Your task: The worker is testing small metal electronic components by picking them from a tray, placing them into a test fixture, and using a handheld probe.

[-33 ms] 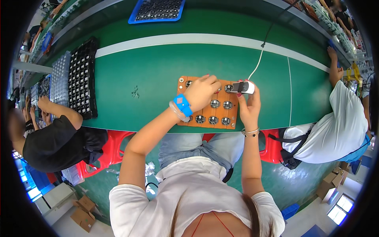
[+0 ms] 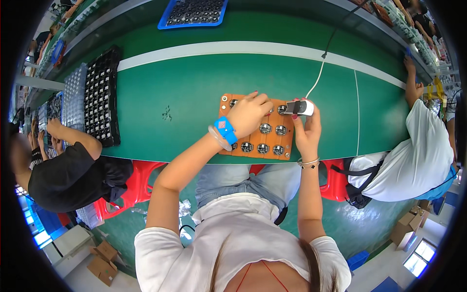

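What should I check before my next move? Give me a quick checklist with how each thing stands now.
1. Device held: ok, in the right grip.
2. Cord clear of the board: ok, it leads away toward the far side.
3. Left grip apart from the device: ok, a gap shows between them.
4. Device touching the upper-right disc: cannot tell; its end is right beside it.
5. All discs visible: not ok, the left grip covers part of the board.
6. Loose bits off the board: ok, they lie to its left.
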Available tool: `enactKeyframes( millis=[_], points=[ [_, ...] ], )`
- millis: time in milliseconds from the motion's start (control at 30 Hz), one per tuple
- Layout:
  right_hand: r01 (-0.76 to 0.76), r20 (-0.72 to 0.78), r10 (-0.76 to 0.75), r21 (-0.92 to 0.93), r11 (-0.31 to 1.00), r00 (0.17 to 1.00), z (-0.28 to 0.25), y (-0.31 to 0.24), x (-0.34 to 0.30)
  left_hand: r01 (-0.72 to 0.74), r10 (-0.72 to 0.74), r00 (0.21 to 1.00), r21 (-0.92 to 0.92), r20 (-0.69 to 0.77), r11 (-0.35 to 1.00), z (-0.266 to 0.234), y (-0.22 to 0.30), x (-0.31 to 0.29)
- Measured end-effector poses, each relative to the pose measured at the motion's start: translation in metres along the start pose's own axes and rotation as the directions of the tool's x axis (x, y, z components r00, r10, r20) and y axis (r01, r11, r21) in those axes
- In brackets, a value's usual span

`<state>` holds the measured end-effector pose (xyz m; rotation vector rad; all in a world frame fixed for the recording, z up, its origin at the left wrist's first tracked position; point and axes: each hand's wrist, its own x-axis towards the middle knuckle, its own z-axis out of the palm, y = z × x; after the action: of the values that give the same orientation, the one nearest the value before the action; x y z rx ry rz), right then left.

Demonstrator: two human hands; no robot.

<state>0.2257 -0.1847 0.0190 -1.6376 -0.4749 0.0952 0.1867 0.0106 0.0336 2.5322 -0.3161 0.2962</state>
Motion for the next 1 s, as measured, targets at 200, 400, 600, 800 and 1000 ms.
enactKeyframes(
  millis=[200, 400, 600, 800, 1000],
  points=[
    [-0.015, -0.004, 0.015, 0.064, 0.998, 1.0, -0.002, 0.004, 0.0, 0.025, -0.023, 0.992, -0.011, 0.122, 1.0, -0.008, 0.006, 0.005],
    [-0.004, -0.003, 0.005, 0.059, 0.998, 1.0, -0.002, 0.001, -0.001, 0.003, 0.003, 0.997, -0.081, 0.076, 0.997, -0.033, 0.023, 0.016],
    [0.033, 0.051, -0.034, 0.023, 0.999, 0.998, -0.001, -0.01, -0.003, 0.024, 0.007, 0.994, -0.281, 0.111, 0.96, -0.037, 0.036, 0.018],
    [0.024, 0.047, -0.027, 0.052, 0.998, 0.999, -0.006, -0.011, -0.005, 0.117, -0.079, 0.989, -0.334, 0.123, 0.935, -0.039, 0.043, 0.022],
    [0.058, -0.154, -0.031, 0.173, 0.983, 0.988, -0.021, -0.007, -0.003, 0.03, -0.042, 0.993, 0.113, 0.107, 0.993, -0.014, 0.023, 0.027]
  ],
)
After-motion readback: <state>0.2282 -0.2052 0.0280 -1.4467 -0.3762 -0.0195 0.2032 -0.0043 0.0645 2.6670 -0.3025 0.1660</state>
